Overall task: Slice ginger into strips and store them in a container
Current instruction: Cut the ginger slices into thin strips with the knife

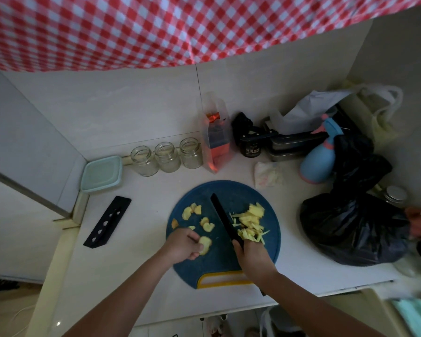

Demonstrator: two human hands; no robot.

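Note:
A round blue cutting board (231,190) lies on the white counter. Flat ginger slices (191,212) are scattered on its left half, and a heap of thin ginger strips (249,223) sits on its right half. My left hand (182,244) pinches one ginger slice (205,243) at the board's lower left. My right hand (254,257) grips the handle of a black knife (223,216), whose blade points up and left between the slices and the strips. A pale blue lidded container (101,173) stands at the back left of the counter.
A black knife sheath (107,222) lies left of the board. Three empty glass jars (167,156) line the wall. Behind and right are an orange packet (215,139), a dark jar (250,147), a blue spray bottle (320,161) and a black bag (355,229).

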